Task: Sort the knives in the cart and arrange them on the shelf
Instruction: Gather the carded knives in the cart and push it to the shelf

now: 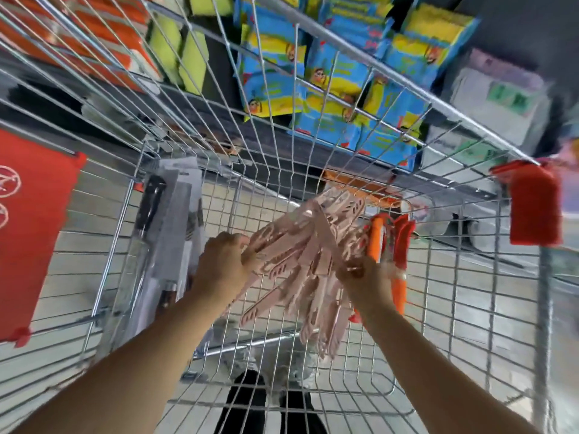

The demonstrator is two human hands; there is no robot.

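Knives (pixel 300 267), pink, bunched in cart (pixel 407 86); left hand (pixel 221 264) grips one side, right hand (pixel 368 278) the other

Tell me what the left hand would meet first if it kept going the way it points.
The pink knives: the left hand grips that bundle, which lies right ahead of its fingers. Beyond it, probably the cart's far wire wall, though depth is unclear.

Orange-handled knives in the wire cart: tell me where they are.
Head view, right of centre: the orange-handled knives lie inside the wire cart, just right of the pale pink plastic knives and beside the right hand.
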